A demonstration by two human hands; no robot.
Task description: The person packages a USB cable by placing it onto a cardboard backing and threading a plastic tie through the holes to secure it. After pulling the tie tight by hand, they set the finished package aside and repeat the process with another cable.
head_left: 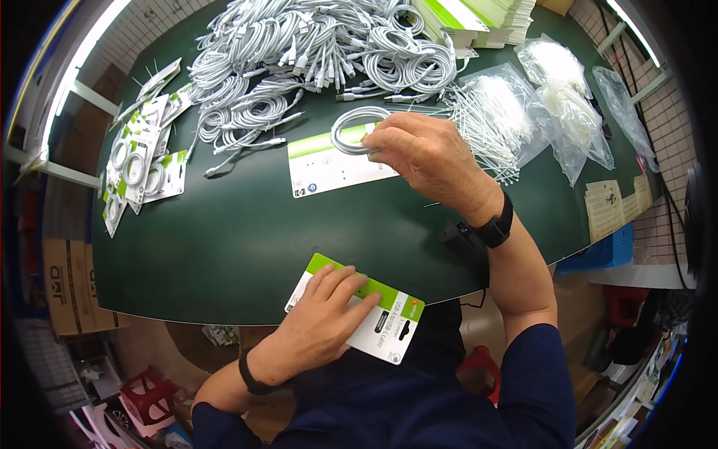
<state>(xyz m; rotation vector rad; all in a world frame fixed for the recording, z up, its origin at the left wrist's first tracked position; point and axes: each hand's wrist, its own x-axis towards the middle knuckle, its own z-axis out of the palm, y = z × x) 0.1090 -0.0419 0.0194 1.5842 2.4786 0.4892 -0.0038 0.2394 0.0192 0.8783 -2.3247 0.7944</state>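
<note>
My right hand (430,153) is closed in a pinch at the side of a coiled white cable (348,133). Beneath that coil, a green-and-white packaging card (314,168) lies flat on the table, partly hidden by the hand. At the near table edge, my left hand (321,310) grips a second packaging card (385,340), fingers spread across its face. This card has a green band and a hang hole, and its lower end juts past the edge. My left thumb is mostly out of sight.
A large heap of coiled white cables (277,52) covers the back of the dark green table (224,262). Carded cables (134,168) pile up at left. Loose white zip ties (486,123) and bagged ones (565,97) lie right, near stacked cards (508,22).
</note>
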